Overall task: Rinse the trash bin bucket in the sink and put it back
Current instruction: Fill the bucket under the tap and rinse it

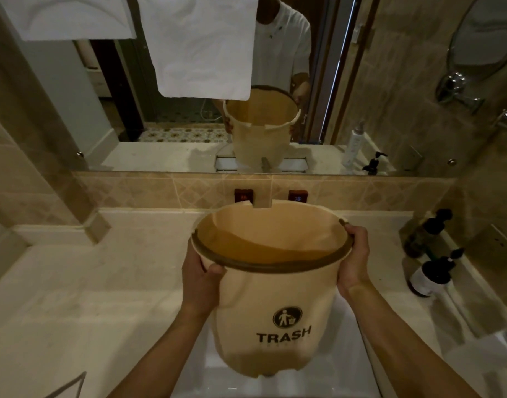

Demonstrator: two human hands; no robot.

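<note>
The beige trash bin bucket (263, 308), marked TRASH with a black logo and edged by a brown rim, hangs in the air above the white sink (194, 372). It tilts slightly away from me and holds some water. My left hand (200, 280) grips its left rim, thumb over the brown edge. My right hand (354, 259) clasps the right rim by the handle lug. The bucket hides most of the basin and the beige wall spout (262, 203) behind it.
Two dark pump bottles (427, 231) (431, 275) stand on the counter at right. Red and blue tap buttons (244, 195) (298, 196) sit on the tiled backsplash. White towels (206, 44) hang before the mirror. A marble counter (88, 297) spreads left.
</note>
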